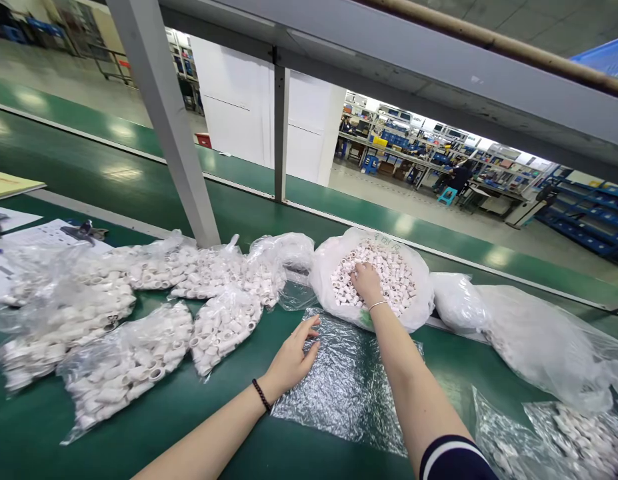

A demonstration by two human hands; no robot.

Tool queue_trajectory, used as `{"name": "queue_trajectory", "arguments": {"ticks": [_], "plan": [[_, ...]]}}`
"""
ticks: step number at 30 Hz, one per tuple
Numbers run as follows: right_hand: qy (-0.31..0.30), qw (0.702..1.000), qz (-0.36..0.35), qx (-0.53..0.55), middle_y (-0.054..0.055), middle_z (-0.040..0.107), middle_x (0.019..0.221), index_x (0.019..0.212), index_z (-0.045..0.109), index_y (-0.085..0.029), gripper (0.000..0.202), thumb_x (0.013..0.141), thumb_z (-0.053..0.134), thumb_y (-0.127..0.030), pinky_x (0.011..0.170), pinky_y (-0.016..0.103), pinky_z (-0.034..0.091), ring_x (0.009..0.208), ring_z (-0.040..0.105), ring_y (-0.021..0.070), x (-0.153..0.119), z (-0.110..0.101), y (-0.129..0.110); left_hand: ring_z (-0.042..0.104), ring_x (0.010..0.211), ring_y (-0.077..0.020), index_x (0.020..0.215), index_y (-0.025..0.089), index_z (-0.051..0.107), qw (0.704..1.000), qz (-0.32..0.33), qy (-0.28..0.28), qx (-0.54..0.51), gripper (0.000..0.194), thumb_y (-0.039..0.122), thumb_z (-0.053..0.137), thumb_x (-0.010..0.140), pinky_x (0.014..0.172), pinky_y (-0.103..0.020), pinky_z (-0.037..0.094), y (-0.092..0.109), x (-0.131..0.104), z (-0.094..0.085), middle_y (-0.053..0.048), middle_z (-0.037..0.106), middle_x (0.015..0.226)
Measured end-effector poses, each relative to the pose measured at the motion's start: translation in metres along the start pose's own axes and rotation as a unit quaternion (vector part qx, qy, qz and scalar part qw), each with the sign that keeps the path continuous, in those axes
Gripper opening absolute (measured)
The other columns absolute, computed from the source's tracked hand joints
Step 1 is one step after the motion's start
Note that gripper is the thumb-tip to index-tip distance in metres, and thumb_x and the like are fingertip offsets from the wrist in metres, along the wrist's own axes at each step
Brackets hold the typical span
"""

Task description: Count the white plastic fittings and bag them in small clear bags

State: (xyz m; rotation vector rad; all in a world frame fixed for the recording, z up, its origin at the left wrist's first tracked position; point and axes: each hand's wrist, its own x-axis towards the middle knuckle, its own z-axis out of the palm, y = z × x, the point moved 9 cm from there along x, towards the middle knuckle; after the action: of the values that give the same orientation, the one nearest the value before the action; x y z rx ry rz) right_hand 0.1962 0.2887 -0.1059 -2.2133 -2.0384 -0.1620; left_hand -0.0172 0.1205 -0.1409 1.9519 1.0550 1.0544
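Right hand (367, 283) in the white fittings (396, 267) — can't tell its grip — left hand (295, 353), fingers apart, beside clear plastic (343, 383).

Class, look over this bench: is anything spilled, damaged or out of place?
Nothing clearly stands out. The white parts that show lie in bags, and the right hand dips into the open bag.

At left, a metal object (83, 231) is lying on printed papers (41, 241), near a yellow-topped stack (11, 185). A grey post (163, 120) is rising before white panels (233, 100). Farther back, blue racks (583, 217) are standing beyond a turquoise stool (447, 195).
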Motion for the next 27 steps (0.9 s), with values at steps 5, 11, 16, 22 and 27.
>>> {"name": "queue_trajectory", "arguments": {"ticks": [5, 11, 16, 22, 27], "plan": [[-0.015, 0.999, -0.036, -0.011, 0.010, 0.055, 0.128, 0.123, 0.056, -0.018, 0.030, 0.099, 0.047, -0.034, 0.097, 0.040, 0.046, 0.114, 0.055, 0.0227, 0.004, -0.004, 0.001, 0.066, 0.102, -0.0199, 0.140, 0.023, 0.037, 1.000, 0.023, 0.005, 0.007, 0.047, 0.024, 0.043, 0.093, 0.085, -0.036, 0.059, 0.004, -0.001, -0.001, -0.012, 0.060, 0.128], [-0.043, 0.999, -0.019, -0.022, 0.009, 0.058, 0.125, 0.122, 0.057, -0.018, 0.033, 0.096, 0.055, -0.039, 0.093, 0.043, 0.051, 0.108, 0.059, 0.0213, 0.017, -0.007, 0.008, 0.067, 0.100, -0.0201, 0.133, 0.021, 0.046, 0.998, 0.038, -0.009, 0.038, 0.039, 0.024, 0.043, 0.094, 0.084, -0.035, 0.059, 0.008, 0.000, 0.001, -0.011, 0.063, 0.121], [-0.060, 0.998, 0.014, -0.028, 0.011, 0.051, 0.132, 0.124, 0.057, -0.019, 0.037, 0.096, 0.050, -0.044, 0.093, 0.047, 0.048, 0.115, 0.054, 0.0263, 0.009, 0.002, 0.007, 0.067, 0.099, -0.0200, 0.134, 0.019, 0.047, 0.998, 0.035, -0.018, 0.045, 0.039, 0.025, 0.042, 0.095, 0.082, -0.034, 0.059, 0.006, 0.001, 0.003, -0.012, 0.063, 0.116], [-0.081, 0.996, 0.036, -0.032, 0.014, 0.043, 0.139, 0.127, 0.058, -0.028, 0.039, 0.097, 0.038, -0.043, 0.092, 0.056, 0.044, 0.117, 0.054, 0.0349, -0.002, 0.010, 0.004, 0.068, 0.097, -0.0190, 0.128, 0.019, 0.052, 0.998, 0.048, -0.010, 0.050, 0.036, 0.023, 0.044, 0.093, 0.088, -0.036, 0.058, 0.009, 0.001, 0.001, -0.012, 0.064, 0.118], [-0.086, 0.994, 0.047, -0.040, 0.015, 0.045, 0.137, 0.129, 0.057, -0.028, 0.041, 0.096, 0.037, -0.044, 0.092, 0.056, 0.043, 0.119, 0.052, 0.0357, -0.007, 0.008, 0.002, 0.068, 0.096, -0.0183, 0.125, 0.018, 0.054, 0.997, 0.051, -0.004, 0.049, 0.033, 0.022, 0.044, 0.093, 0.088, -0.036, 0.058, 0.010, 0.001, 0.000, -0.012, 0.064, 0.118]]}}
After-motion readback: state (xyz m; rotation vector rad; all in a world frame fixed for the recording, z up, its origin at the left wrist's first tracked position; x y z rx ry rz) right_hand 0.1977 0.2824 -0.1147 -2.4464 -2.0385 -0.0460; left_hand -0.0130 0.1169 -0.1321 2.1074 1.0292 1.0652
